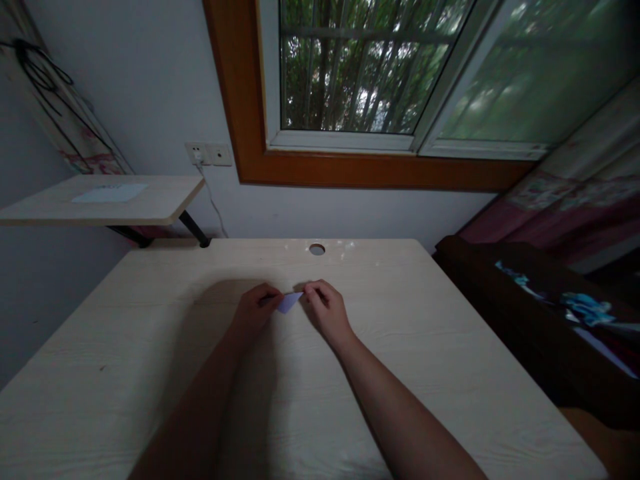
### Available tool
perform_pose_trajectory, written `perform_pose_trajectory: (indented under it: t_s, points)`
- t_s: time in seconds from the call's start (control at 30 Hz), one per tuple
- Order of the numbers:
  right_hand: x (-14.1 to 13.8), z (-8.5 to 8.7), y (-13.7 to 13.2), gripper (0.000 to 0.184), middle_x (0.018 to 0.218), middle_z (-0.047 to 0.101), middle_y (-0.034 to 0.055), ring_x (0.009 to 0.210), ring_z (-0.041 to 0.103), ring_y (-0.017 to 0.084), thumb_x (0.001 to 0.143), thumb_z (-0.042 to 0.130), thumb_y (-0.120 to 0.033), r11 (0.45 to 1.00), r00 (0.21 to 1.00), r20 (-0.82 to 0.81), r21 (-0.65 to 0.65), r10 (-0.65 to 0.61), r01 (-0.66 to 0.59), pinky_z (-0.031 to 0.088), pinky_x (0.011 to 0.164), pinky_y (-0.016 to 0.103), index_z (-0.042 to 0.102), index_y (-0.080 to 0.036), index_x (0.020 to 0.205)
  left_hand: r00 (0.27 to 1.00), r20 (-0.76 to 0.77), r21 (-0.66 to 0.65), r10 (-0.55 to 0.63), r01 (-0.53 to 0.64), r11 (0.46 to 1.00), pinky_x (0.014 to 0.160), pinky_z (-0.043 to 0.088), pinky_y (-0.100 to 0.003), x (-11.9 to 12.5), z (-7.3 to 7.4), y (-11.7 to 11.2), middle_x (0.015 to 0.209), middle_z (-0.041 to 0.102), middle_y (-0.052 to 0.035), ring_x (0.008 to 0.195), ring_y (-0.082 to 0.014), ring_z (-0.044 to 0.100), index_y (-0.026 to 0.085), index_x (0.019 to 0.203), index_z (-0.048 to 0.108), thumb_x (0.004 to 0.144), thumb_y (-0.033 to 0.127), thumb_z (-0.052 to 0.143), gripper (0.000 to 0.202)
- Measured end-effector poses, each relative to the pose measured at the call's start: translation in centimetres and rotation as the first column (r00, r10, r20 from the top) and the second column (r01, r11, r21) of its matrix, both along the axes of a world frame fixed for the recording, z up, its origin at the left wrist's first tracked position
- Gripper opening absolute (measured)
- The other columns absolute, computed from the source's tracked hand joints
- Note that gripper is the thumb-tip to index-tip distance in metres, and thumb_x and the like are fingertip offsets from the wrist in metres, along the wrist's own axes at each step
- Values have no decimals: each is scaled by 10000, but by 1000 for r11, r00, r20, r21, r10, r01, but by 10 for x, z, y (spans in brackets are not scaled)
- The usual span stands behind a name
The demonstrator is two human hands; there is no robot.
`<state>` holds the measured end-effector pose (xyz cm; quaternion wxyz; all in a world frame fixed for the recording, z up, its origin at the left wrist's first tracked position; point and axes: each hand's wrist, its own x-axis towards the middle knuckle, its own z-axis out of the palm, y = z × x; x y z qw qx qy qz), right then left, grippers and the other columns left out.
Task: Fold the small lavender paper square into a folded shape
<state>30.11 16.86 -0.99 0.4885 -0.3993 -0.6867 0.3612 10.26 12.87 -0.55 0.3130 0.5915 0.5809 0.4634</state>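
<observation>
Between my hands is a small piece of folded purple paper (289,303), roughly triangular, held just over the pale wooden desk (320,393). My left hand (256,308) pinches its left end between thumb and finger. At the right, pointed corner, the fingertips of my right hand (326,305) are closed on the paper. Parts of the paper's edges are hidden under the fingertips. Both forearms reach in from the near side of the desk.
A raised shelf (185,193) with a sheet of paper (110,193) stands at the back left. The desk has a round cable hole (317,249) near its back edge. Wall sockets (209,154) and a window (365,80) are behind. Cloth items (587,308) lie off the right side.
</observation>
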Motion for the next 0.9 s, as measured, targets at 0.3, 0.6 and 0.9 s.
perform_pose_trajectory:
  t_s: [0.3, 0.6, 0.9]
  points:
    - [-3, -4, -2, 125, 792, 674, 24, 713, 598, 157, 893, 622, -285, 986, 984, 100, 69, 145, -152, 442, 649, 264, 728, -221, 876, 996, -40, 38, -83, 84, 996, 690, 441, -245, -1, -4, -1, 756, 667, -6, 720, -148, 595, 182, 784, 685, 829, 354, 664, 178]
    - [0, -8, 2, 174, 769, 671, 19, 704, 583, 159, 889, 636, -354, 998, 998, 9, -2, 63, -63, 434, 654, 262, 727, -213, 841, 993, 121, -20, -6, 8, 1000, 616, 399, -250, -2, -1, -1, 683, 618, 9, 654, -143, 542, 176, 746, 677, 794, 387, 678, 216]
    - [2, -12, 4, 238, 766, 664, 19, 716, 590, 170, 891, 624, -417, 996, 999, -50, -89, 21, -26, 453, 691, 273, 712, -201, 840, 975, 211, -51, 76, -67, 996, 672, 442, -259, -3, -1, 1, 699, 647, -2, 693, -157, 577, 176, 721, 685, 755, 383, 689, 210]
